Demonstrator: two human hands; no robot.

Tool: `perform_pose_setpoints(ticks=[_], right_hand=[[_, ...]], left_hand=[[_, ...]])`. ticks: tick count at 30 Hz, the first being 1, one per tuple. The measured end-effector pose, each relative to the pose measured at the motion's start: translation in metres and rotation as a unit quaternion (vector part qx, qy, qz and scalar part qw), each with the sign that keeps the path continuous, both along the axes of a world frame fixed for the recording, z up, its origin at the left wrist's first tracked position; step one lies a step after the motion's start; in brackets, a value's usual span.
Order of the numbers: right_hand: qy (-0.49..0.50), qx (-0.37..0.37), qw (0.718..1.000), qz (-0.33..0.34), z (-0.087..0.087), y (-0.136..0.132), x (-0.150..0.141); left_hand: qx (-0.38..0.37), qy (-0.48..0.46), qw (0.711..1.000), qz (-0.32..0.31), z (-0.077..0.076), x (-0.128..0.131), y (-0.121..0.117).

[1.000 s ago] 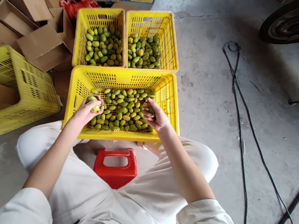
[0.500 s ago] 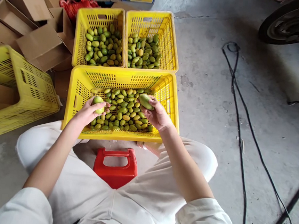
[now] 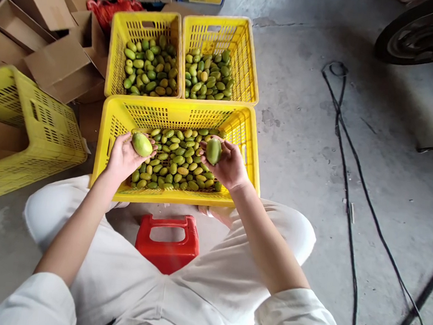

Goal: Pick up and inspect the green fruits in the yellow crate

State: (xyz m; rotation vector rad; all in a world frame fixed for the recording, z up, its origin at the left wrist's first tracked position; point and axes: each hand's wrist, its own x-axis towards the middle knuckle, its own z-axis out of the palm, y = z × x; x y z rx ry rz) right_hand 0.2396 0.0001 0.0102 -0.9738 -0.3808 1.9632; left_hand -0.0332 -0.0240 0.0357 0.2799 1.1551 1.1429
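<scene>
In my left hand [image 3: 123,157], palm turned up, rests a pale yellow-green mango [image 3: 142,145]. My right hand [image 3: 229,167] cradles a darker green mango [image 3: 213,151] on its open palm and fingers. Both hands are held over the wide yellow crate [image 3: 172,196] in front of me. Several smaller-looking green and yellowish mangoes [image 3: 181,160] lie spread over the bottom of that crate, some hidden behind my hands.
Two more yellow crates, a left one [image 3: 113,52] and a right one [image 3: 252,67], stand behind with mangoes inside. Another yellow crate [image 3: 52,128] and cardboard boxes [image 3: 58,62] are at left. A red stool or can [image 3: 166,251] sits between my legs. Black cable [image 3: 359,182] crosses the floor.
Both hands have turned palm up and their fingers have loosened, so each mango now lies more exposed on the palm. The crates have stayed in place.
</scene>
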Motion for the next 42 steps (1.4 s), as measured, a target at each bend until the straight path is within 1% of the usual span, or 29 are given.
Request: perform_pose_setpoints(ticks=[2, 4, 6, 9, 13, 17, 21, 25, 27, 29, 31, 35, 40, 42], right_hand=[[-0.001, -0.004, 1.0, -0.012, 0.0, 0.001, 0.001], [-0.008, 0.003, 0.999, -0.031, 0.001, 0.001, 0.002], [-0.01, 0.016, 0.999, -0.041, 0.003, 0.0, 0.004], [-0.005, 0.03, 0.999, -0.019, 0.004, -0.001, 0.005], [-0.016, 0.038, 0.999, 0.028, 0.003, -0.005, 0.003], [-0.037, 0.044, 0.997, 0.052, 0.002, -0.006, 0.0], [-0.028, 0.019, 0.998, 0.045, 0.004, -0.002, 0.001], [-0.002, 0.009, 1.0, 0.016, 0.003, 0.002, 0.002], [-0.003, 0.015, 1.0, 0.013, 0.002, 0.002, 0.002], [-0.004, 0.017, 1.0, 0.019, 0.002, 0.001, 0.002], [0.005, 0.011, 0.999, 0.03, 0.004, 0.0, 0.003], [0.035, -0.01, 0.998, 0.048, 0.004, 0.001, 0.006], [0.021, -0.012, 0.998, 0.053, -0.002, 0.001, 0.006], [0.019, -0.012, 0.999, 0.039, -0.005, 0.002, 0.006]], left_hand=[[-0.002, 0.016, 1.0, -0.018, -0.001, 0.0, -0.001], [0.017, 0.04, 0.998, -0.053, -0.004, 0.001, -0.003], [0.041, 0.052, 0.995, -0.076, -0.007, 0.002, -0.007], [0.047, 0.053, 0.996, -0.061, -0.008, 0.003, -0.009], [0.013, 0.068, 0.997, -0.043, -0.006, 0.003, -0.007], [0.003, 0.075, 0.997, -0.035, -0.008, 0.0, -0.004], [0.011, 0.06, 0.998, -0.004, -0.008, -0.001, -0.001], [-0.024, 0.015, 0.999, 0.022, -0.002, 0.001, 0.001], [-0.024, 0.019, 0.999, 0.018, -0.002, 0.002, 0.001], [-0.002, 0.035, 0.999, 0.008, -0.004, 0.003, -0.001], [0.019, 0.037, 0.999, 0.005, -0.005, 0.002, -0.003], [0.028, 0.035, 0.999, 0.006, -0.004, -0.001, -0.003], [0.034, 0.059, 0.997, -0.021, -0.002, -0.001, -0.003], [0.031, 0.058, 0.998, -0.02, -0.003, 0.0, -0.002]])
